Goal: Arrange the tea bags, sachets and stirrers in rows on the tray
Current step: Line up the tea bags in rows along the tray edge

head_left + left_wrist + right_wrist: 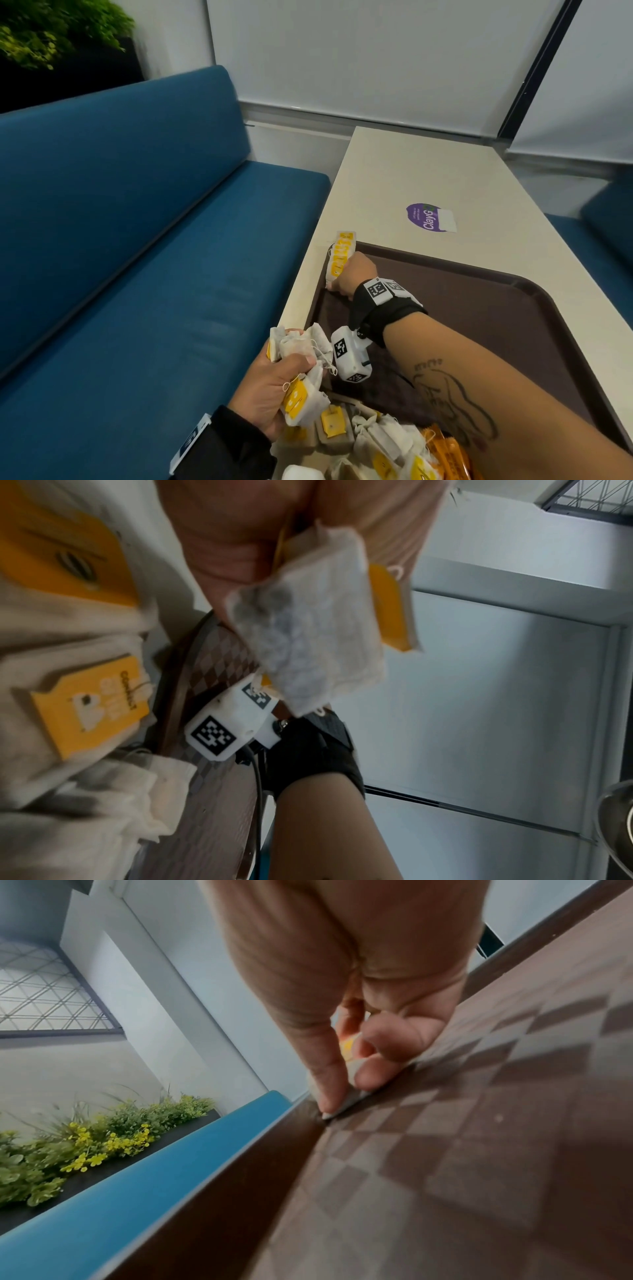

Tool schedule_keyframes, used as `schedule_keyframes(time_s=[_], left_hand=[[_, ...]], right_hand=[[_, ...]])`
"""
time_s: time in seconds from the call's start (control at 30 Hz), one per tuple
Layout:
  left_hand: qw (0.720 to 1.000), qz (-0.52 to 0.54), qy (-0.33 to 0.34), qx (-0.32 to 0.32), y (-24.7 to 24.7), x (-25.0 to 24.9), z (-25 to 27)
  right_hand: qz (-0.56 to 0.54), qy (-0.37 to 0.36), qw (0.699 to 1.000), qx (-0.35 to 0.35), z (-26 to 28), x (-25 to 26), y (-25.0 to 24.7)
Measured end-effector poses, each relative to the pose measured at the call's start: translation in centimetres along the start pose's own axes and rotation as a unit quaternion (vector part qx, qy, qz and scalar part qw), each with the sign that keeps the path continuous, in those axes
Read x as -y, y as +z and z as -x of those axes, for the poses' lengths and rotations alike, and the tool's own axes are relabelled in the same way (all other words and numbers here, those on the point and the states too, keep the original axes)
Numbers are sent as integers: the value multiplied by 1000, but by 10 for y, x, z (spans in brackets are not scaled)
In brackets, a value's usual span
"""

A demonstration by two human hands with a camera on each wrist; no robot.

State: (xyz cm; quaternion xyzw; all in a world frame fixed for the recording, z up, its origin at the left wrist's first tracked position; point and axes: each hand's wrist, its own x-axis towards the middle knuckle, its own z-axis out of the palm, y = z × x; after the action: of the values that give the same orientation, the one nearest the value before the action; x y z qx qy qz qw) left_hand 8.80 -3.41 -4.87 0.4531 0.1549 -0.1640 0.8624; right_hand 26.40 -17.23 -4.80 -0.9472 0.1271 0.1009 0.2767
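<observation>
Blue upholstered bench seating (144, 246) runs along the left of a pale cream table (394, 178), with a planter of green foliage and yellow flowers (78, 1148) behind it and white roller blinds (359, 58) on the far wall. On the table lies a dark brown tray (496, 308) with a faint checkered surface, and beyond it a round purple sticker (426, 218) is stuck to the tabletop. The right hand (354, 275) reaches across to the tray's far left corner, its thumb and fingers pinching a stack of tea bags with yellow tags (339, 257) that stands on edge against the tray's rim; the right wrist view shows the lower edge of the stack touching the tray floor right at the wall. The left hand (274, 387), at the near left edge of the tray, is clenched around a crumpled bunch of tea bags (301, 346), their strings and yellow tags sticking out between the fingers. A loose pile of more tea bags (359, 442) lies at the near end of the tray, and just beside it on the right are orange sachets (448, 452). Both wrists wear black straps carrying white camera blocks (351, 354) with black square markers.
</observation>
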Motion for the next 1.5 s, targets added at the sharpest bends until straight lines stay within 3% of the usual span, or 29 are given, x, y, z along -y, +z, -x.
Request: schedule_keyframes(time_s=[0.37,0.43,0.57,0.73,0.9,1.03,1.07,1.23,1.5], left_hand=[[1000,9,14,0,-3,-4,3],[1000,6,18,7,-1,-6,4],[1000,8,9,28,8,-9,8],[997,29,8,66,22,-8,16],[996,51,11,79,22,-11,13],[995,48,16,84,22,-9,16],[995,28,14,91,35,-5,42],[994,34,5,100,35,0,44],[991,86,5,103,33,4,42]], right_hand=[[60,-25,998,9,5,5,-12],[31,-41,999,12,14,4,-24],[-204,-97,969,97,63,1,-52],[-156,-184,946,215,129,-6,-82],[-141,-193,933,269,141,-11,-84],[-158,-185,936,253,151,-15,-85],[-167,-177,943,227,179,-28,-95],[-176,-163,946,220,183,-25,-84],[-357,-118,909,181,184,-30,-80]])
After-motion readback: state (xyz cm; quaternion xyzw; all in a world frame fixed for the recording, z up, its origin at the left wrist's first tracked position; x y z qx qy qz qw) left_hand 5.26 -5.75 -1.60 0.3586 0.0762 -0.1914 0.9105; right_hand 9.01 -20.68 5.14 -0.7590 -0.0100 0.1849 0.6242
